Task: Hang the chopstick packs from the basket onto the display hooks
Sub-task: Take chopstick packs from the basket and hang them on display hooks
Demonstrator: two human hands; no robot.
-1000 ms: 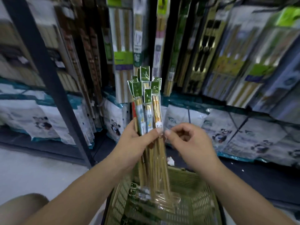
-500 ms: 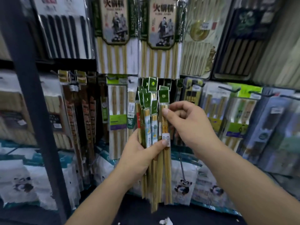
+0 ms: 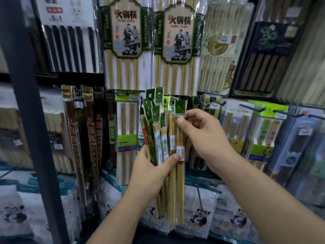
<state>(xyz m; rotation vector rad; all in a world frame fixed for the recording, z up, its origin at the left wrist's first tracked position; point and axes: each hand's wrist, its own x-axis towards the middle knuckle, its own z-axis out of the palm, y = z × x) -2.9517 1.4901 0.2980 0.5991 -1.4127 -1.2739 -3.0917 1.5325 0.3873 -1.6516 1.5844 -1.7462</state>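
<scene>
My left hand point(image 3: 149, 175) grips a bundle of several slim chopstick packs point(image 3: 156, 138) with green hang tabs, held upright in front of the display. My right hand point(image 3: 202, 136) pinches the rightmost pack point(image 3: 180, 166) near its top, just below its green tab point(image 3: 180, 107), with the thumb on the front. Dark display hooks point(image 3: 255, 109) stick out of the rack to the right at about tab height. Another hook point(image 3: 123, 94) shows just left of the bundle. The basket is out of view.
Large hot-pot chopstick packs point(image 3: 125, 41) hang above the bundle. Brown packs point(image 3: 84, 138) hang to the left behind a dark shelf upright point(image 3: 29, 120). Boxed chopstick sets point(image 3: 260, 138) hang to the right. Panda-print bags point(image 3: 200, 215) stand on the shelf below.
The view has tilted up from the basket to the rack. Both hands have raised the bundle, and my right hand has moved from its middle to the top of the rightmost pack.
</scene>
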